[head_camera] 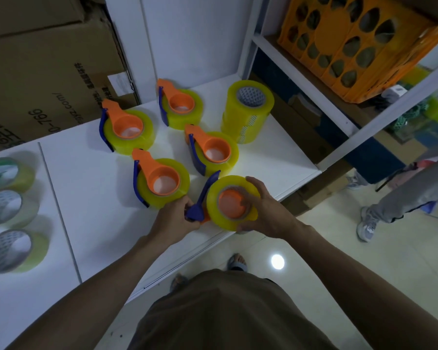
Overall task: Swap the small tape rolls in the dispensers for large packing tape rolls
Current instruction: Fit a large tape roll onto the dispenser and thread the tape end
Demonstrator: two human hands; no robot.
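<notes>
1. The left hand grips the blue and orange handle end of a tape dispenser, fingers curled round it, at the near edge of the white tabletop.
2. The right hand has its grip clamped on a large yellow packing tape roll, thumb across the top and fingers under the far side. The roll sits over the dispenser's orange hub; whether it is fully seated cannot be told.
3. The roll is translucent yellow, wide, with a pale core ring visible round the hub.
4. Four loaded dispensers lie flat on the tabletop behind the hands, each orange with a blue blade guard and carrying a large yellow roll. They are near one another but apart.
5. A stack of spare yellow rolls stands upright at the far right of the tabletop, just beside the rearmost dispensers.
6. Three smaller, thinner rolls lie in a row at the left edge of the tabletop, well apart from the dispensers; that area is blurred.
7. Cardboard boxes with printed lettering stand behind the tabletop at left.
8. A white metal shelf at right carries an orange perforated crate.
9. The floor is pale glossy tile showing a lamp reflection. A second person's legs in grey trousers and trainers stand at right.
</notes>
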